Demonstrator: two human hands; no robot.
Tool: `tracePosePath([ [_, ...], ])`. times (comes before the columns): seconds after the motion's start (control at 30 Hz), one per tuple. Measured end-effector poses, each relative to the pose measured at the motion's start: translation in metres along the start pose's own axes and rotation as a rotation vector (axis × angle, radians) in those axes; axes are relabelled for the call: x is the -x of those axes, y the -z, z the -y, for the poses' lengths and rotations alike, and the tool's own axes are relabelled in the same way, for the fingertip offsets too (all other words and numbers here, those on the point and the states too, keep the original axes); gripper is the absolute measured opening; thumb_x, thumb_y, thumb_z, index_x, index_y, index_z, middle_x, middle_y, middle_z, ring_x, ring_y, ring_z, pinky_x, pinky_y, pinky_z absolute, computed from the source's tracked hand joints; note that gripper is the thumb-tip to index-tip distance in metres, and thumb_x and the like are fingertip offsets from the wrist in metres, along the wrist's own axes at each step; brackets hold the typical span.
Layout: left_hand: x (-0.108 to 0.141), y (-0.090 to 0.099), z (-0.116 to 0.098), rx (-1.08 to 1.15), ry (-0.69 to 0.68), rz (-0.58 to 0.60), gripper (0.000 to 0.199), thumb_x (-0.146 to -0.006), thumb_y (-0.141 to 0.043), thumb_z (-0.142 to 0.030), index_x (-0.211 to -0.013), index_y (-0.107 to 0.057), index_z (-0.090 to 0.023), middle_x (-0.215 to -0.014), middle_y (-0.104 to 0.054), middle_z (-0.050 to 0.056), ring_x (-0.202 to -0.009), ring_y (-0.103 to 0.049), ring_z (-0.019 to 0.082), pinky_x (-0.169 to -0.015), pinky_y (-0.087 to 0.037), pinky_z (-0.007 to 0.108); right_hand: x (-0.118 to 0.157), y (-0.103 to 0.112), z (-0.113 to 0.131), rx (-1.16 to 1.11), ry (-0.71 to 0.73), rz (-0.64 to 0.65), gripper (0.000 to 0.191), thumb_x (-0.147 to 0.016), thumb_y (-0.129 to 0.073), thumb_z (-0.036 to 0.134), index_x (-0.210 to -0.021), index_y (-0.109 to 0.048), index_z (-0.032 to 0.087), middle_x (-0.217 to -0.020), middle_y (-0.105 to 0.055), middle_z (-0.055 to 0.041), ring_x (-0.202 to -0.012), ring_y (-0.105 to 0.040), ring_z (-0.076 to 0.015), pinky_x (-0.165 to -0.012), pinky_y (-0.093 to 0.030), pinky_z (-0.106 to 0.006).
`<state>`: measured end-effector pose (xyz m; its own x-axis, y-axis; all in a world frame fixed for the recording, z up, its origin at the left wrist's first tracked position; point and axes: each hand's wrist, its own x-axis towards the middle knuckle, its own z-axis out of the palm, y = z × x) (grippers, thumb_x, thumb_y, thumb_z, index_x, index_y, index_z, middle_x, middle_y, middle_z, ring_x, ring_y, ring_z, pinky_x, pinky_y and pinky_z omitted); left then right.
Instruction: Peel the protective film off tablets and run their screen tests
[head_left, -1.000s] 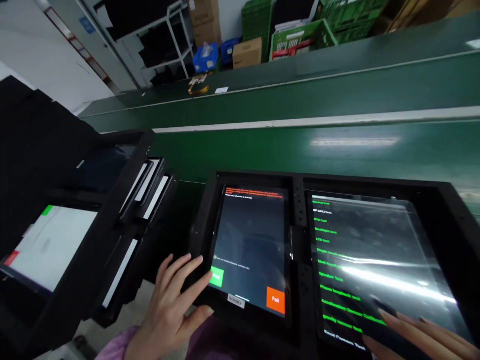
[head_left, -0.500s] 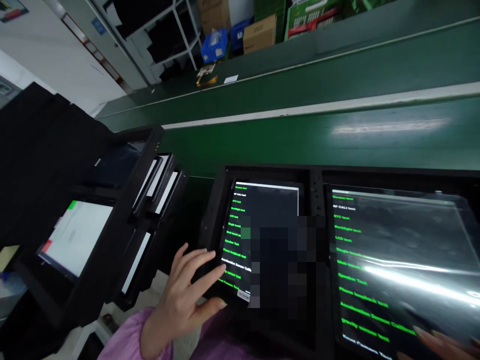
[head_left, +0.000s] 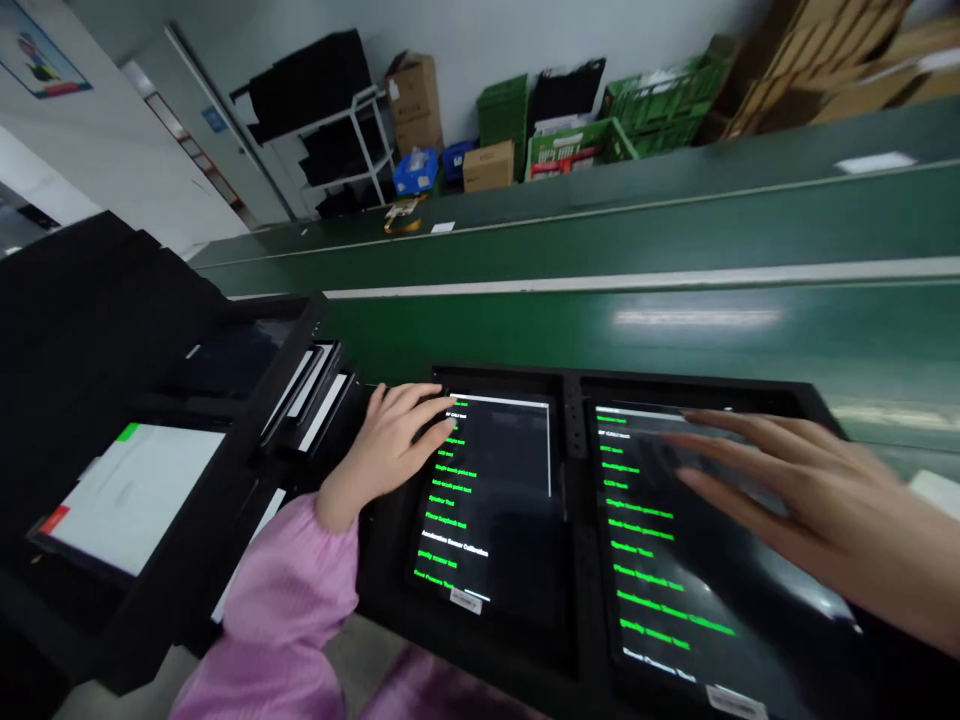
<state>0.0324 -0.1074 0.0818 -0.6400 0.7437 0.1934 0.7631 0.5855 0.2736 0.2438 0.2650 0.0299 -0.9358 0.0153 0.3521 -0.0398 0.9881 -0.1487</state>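
Two tablets lie side by side in a black tray (head_left: 574,430) with a divider between them. Both screens list test names, mostly in green with a few in white. At the upper left edge of the left tablet (head_left: 510,520) is my left hand (head_left: 401,440), fingers apart and holding nothing; whether its tips touch the glass I cannot tell. Over the upper part of the right tablet (head_left: 675,610) my right hand (head_left: 802,490) reaches in from the right, slightly blurred, fingers spread and nothing in them.
To the left, another black tray (head_left: 247,440) holds a tablet with a white screen (head_left: 150,490) and a dark one (head_left: 232,355). Several tablets stand on edge beside it (head_left: 322,410). Behind runs a green conveyor belt (head_left: 480,330); cartons (head_left: 489,167) and green crates (head_left: 502,110) are beyond.
My left hand has moved up along the left tablet's edge. My right hand has come from the lower right corner to the right tablet's upper part. The view has tilted up.
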Motion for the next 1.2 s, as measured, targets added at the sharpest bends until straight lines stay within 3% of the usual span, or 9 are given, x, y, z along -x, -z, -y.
tracePosePath([
  [0.1, -0.044, -0.026, 0.004, -0.003, -0.01, 0.066, 0.038, -0.112, -0.048, -0.044, -0.138, -0.07, -0.031, -0.16, -0.057, 0.009, -0.152, -0.047, 0.034, -0.125, -0.023, 0.082, -0.046, -0.012, 0.002, 0.101, 0.03, 0.017, 0.069, -0.11, -0.024, 0.064, -0.131, -0.077, 0.025, -0.147, -0.066, -0.0169, -0.13, -0.062, -0.0435, -0.092, -0.058, -0.065],
  [0.17, -0.051, -0.038, 0.005, 0.004, -0.035, 0.032, 0.037, -0.111, -0.05, -0.043, -0.136, -0.073, -0.029, -0.159, -0.058, 0.011, -0.152, -0.047, 0.035, -0.123, -0.021, 0.084, -0.052, -0.019, 0.007, 0.15, 0.049, -0.012, 0.062, -0.112, -0.03, 0.056, -0.128, -0.078, 0.021, -0.148, -0.065, -0.0179, -0.132, -0.061, -0.0435, -0.096, -0.056, -0.066],
  [0.27, -0.039, -0.046, 0.006, 0.022, -0.087, -0.027, 0.033, -0.11, -0.052, -0.041, -0.117, -0.081, -0.029, -0.148, -0.068, 0.009, -0.147, -0.052, 0.034, -0.124, -0.019, 0.083, -0.04, -0.017, 0.014, 0.137, 0.15, -0.06, 0.05, -0.112, -0.04, 0.051, -0.114, -0.082, 0.024, -0.144, -0.069, -0.0123, -0.129, -0.063, -0.0398, -0.098, -0.055, -0.062],
  [0.37, -0.024, -0.048, 0.008, 0.088, -0.172, -0.221, 0.036, -0.109, -0.053, -0.035, -0.092, -0.084, -0.028, -0.128, -0.077, 0.006, -0.136, -0.062, 0.029, -0.127, -0.024, 0.072, -0.029, -0.007, 0.017, 0.053, 0.177, -0.083, 0.04, -0.111, -0.047, 0.047, -0.102, -0.083, 0.032, -0.135, -0.073, -0.0056, -0.12, -0.068, -0.0325, -0.096, -0.056, -0.055],
  [0.43, -0.02, -0.048, 0.011, 0.108, -0.188, -0.379, 0.03, -0.107, -0.056, -0.032, -0.094, -0.083, -0.028, -0.118, -0.079, 0.005, -0.128, -0.066, 0.027, -0.127, -0.028, 0.066, -0.029, -0.004, 0.016, 0.031, 0.13, -0.122, 0.036, -0.111, -0.048, 0.044, -0.109, -0.082, 0.031, -0.131, -0.075, -0.0062, -0.115, -0.07, -0.0297, -0.095, -0.056, -0.052],
  [0.5, -0.02, -0.05, 0.014, 0.094, -0.167, -0.44, 0.024, -0.106, -0.058, -0.03, -0.103, -0.082, -0.028, -0.117, -0.08, 0.005, -0.124, -0.068, 0.027, -0.125, -0.03, 0.063, -0.032, -0.006, 0.014, 0.048, 0.091, -0.166, 0.036, -0.111, -0.048, 0.043, -0.116, -0.08, 0.027, -0.131, -0.075, -0.0093, -0.115, -0.071, -0.0304, -0.094, -0.057, -0.052],
  [0.63, -0.024, -0.052, 0.019, 0.074, -0.155, -0.354, 0.028, -0.107, -0.053, -0.028, -0.111, -0.081, -0.028, -0.121, -0.079, 0.006, -0.125, -0.067, 0.028, -0.123, -0.03, 0.065, -0.035, -0.015, 0.014, 0.086, 0.084, -0.163, 0.038, -0.112, -0.046, 0.041, -0.117, -0.08, 0.024, -0.133, -0.073, -0.0125, -0.118, -0.069, -0.0332, -0.089, -0.058, -0.051],
  [0.93, -0.025, -0.052, 0.013, -0.046, -0.137, -0.119, 0.031, -0.107, -0.052, -0.028, -0.118, -0.08, -0.03, -0.141, -0.072, 0.009, -0.136, -0.061, 0.035, -0.12, -0.024, 0.084, -0.033, -0.025, 0.015, 0.116, 0.102, -0.133, 0.046, -0.114, -0.038, 0.045, -0.119, -0.08, 0.027, -0.137, -0.072, -0.0127, -0.121, -0.067, -0.036, -0.089, -0.057, -0.054],
  [1.2, -0.026, -0.052, 0.011, -0.046, -0.125, -0.125, 0.03, -0.104, -0.055, -0.025, -0.118, -0.081, -0.03, -0.14, -0.072, 0.008, -0.135, -0.062, 0.033, -0.124, -0.024, 0.082, -0.032, -0.031, 0.011, 0.077, 0.086, -0.131, 0.043, -0.113, -0.041, 0.045, -0.121, -0.08, 0.028, -0.135, -0.073, -0.0113, -0.12, -0.068, -0.0347, -0.088, -0.057, -0.051],
])
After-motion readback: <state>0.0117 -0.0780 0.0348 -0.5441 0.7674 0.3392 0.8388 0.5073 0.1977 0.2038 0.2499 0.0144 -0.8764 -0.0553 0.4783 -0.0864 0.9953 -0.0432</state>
